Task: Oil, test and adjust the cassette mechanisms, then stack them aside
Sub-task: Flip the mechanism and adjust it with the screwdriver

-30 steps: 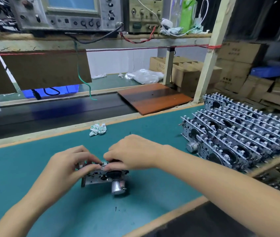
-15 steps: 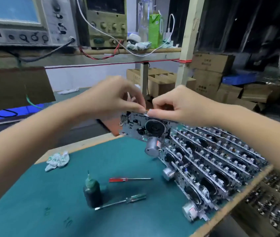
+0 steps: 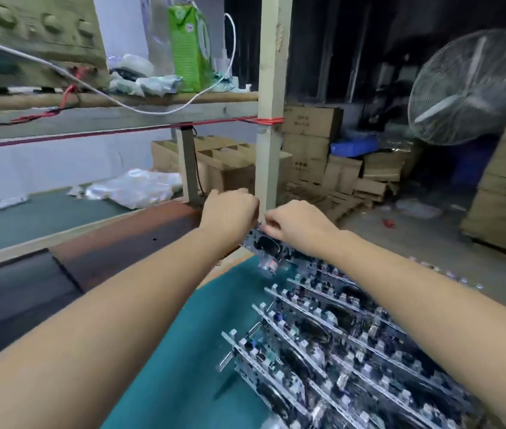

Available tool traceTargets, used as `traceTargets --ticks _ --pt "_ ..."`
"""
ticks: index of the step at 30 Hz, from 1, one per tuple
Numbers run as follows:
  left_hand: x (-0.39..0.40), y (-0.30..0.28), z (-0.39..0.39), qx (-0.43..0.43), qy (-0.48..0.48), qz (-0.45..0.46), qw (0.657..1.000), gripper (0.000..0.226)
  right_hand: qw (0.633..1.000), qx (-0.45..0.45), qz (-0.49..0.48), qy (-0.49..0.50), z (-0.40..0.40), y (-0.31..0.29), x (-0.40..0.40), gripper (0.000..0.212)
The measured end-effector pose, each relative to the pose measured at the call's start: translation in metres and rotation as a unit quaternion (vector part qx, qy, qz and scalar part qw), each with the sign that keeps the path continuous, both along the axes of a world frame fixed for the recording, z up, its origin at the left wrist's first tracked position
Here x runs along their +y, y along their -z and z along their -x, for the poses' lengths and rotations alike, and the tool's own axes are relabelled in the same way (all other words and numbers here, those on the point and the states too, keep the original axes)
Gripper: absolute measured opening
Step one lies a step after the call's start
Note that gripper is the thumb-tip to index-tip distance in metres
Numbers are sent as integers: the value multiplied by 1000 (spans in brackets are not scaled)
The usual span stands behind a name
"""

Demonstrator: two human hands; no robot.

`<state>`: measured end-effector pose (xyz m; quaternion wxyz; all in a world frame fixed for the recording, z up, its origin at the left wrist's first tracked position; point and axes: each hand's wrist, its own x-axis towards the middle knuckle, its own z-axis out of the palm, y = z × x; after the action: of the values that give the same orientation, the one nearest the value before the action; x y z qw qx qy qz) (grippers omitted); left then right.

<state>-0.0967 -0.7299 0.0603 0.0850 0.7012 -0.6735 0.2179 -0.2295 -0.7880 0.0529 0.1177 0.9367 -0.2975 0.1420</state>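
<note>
Workshop bench covered with a teal mat (image 3: 183, 351), bounded on its far side by a wooden edge and a dark conveyor belt (image 3: 13, 298). Both forearms reach forward over the mat. The left hand (image 3: 230, 212) and the right hand (image 3: 298, 224) meet at the far end of the bench, fingers curled, each pinching the upper edge of one cassette mechanism (image 3: 265, 246) held between them; the unit hangs tilted below the knuckles, its cylindrical motor (image 3: 268, 267) pointing toward the viewer. Directly below and nearer than the right hand, under the right forearm, lie the stacked mechanisms (image 3: 338, 351), set on edge in close parallel rows on the mat. The held unit is at the far end of these rows; whether it touches them cannot be told. Just beyond the hands rises a wooden post (image 3: 271, 88). Above and left of the left hand, a shelf (image 3: 106, 99) carries a green carton (image 3: 188, 48) and test instruments (image 3: 32, 38). Far right of the right hand stands a fan (image 3: 468, 88), with cardboard boxes (image 3: 310, 131) behind the post.
</note>
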Motion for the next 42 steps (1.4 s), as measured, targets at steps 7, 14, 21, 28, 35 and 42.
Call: traceTargets --ticks 7,14,21,28,35,42 --pt "-22 41 0 54 56 -178 981 50 996 48 -27 72 13 33 -22 27" --pt "-17 48 8 105 79 -271 954 78 984 108 76 121 17 42 -13 36" --pt "39 24 3 84 28 -248 965 61 995 27 87 34 2 21 48 32" --pt "253 1 -4 231 -31 -127 964 9 975 -10 -86 -203 -6 -4 219 24" --pt "469 19 18 201 -270 -10 942 42 889 28 -103 -446 -35 -7 377 21" --pt "632 41 17 197 -464 5 864 16 812 62 -160 -559 -97 13 516 22"
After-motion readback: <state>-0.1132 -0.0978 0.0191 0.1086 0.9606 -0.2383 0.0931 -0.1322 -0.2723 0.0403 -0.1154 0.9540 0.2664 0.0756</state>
